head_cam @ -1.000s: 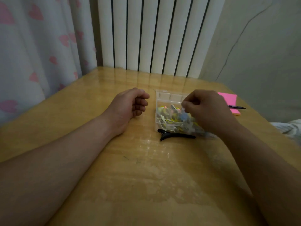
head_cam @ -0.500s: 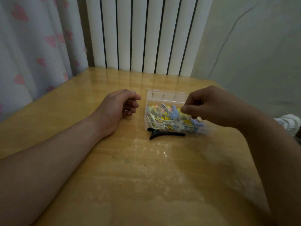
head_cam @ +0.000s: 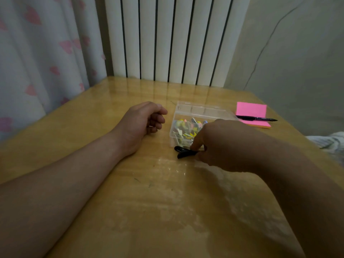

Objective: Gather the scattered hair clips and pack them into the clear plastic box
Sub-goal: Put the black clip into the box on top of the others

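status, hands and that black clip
Left hand idle on table, empty. Right hand pinching black clip on table, just in front of open box, small clips inside. Nothing in the way.

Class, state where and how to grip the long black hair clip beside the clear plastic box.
Probably pinch the long black hair clip across its slim middle, from above and the near side: it lies flat along the front wall of the clear plastic box, which blocks the far side. The right hand grips it there.
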Demonstrator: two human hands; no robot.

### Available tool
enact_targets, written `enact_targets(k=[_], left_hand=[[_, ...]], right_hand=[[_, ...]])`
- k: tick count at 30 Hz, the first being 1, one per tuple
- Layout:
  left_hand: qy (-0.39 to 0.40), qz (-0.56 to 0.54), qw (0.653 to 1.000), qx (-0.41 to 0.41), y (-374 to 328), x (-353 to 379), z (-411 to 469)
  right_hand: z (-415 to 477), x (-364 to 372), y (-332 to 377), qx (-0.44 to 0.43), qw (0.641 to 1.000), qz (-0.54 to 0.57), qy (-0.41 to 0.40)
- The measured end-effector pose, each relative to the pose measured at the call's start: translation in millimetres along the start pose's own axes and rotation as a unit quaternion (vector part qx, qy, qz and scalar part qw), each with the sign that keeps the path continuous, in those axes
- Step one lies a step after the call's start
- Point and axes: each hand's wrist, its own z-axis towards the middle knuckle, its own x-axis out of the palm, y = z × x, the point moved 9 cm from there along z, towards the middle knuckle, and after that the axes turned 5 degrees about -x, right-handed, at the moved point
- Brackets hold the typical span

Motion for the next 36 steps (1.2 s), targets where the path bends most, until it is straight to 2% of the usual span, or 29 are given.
enact_targets(k=[6,11,13,14,17,19,21,26,29,31,33,36], left_hand=[[-0.002,0.006,1.0,0.0,-1.0,0.4,-1.3],[-0.001,0.008,1.0,0.001,-2.4,1.2,-3.5],[0.001,0.018,1.0,0.008,-4.0,1.9,-4.9],[0.004,0.038,0.999,0.017,-5.5,2.7,-5.8],[0.026,0.135,0.989,0.063,-10.4,12.2,-10.7],[0.042,0.182,0.979,0.086,-10.6,19.4,-13.3],[0.05,0.206,0.972,0.098,-9.3,22.8,-13.4],[0.052,0.198,0.973,0.103,-7.6,22.1,-11.3],[0.054,0.2,0.973,0.104,-7.6,22.3,-11.9],[0.056,0.201,0.973,0.102,-7.5,22.4,-12.1],[0.055,0.197,0.974,0.099,-7.3,22.8,-12.2],[0.057,0.196,0.974,0.098,-7.8,23.7,-12.7]], right_hand=[[-5.5,5.7,-6.0,0.01,0.999,0.0,0.04],[-5.5,7.1,10.2,-0.038,0.998,0.015,0.054],[-6.0,-6.2,9.4,-0.056,0.994,0.094,0.015],[-7.5,-18.6,0.4,-0.05,0.986,0.155,-0.031],[-18.9,-50.9,-58.2,0.026,0.93,0.301,-0.211],[-24.8,-45.5,-95.8,0.098,0.892,0.345,-0.274],[-23.3,-30.4,-114.3,0.136,0.876,0.363,-0.287],[-23.2,-14.1,-133.4,0.166,0.87,0.368,-0.285],[-29.4,-18.9,-141.4,0.177,0.836,0.41,-0.319],[-27.5,-18.3,-137.1,0.163,0.819,0.452,-0.313],[-20.3,-15.7,-125.4,0.139,0.833,0.454,-0.284],[-9.0,-11.4,-105.6,0.104,0.889,0.37,-0.251]])
